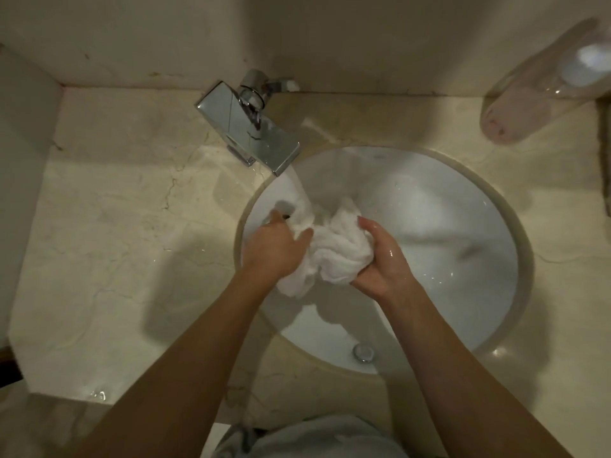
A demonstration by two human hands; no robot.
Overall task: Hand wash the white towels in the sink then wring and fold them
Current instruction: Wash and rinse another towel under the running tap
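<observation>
Scrubbing a towel under the running tap

I had the white towel [334, 249] bunched up over the sink [463, 226], just below the tap [251, 127], with water pouring onto it. My left hand [274, 249] gripped the side nearer the tap and my right hand [380, 262] was curled around the other side, both wet. A clear bottle [542, 84] lay on the counter [115, 226] beyond the sink.

Bathroom, home or hotel type. Round white sink [446, 226] set under a beige marble counter [115, 226]. Square chrome faucet [251, 130] running into the sink, mounted at plain cream wall [165, 34]. Clear plastic bottle [542, 84] on counter, far right corner.
</observation>
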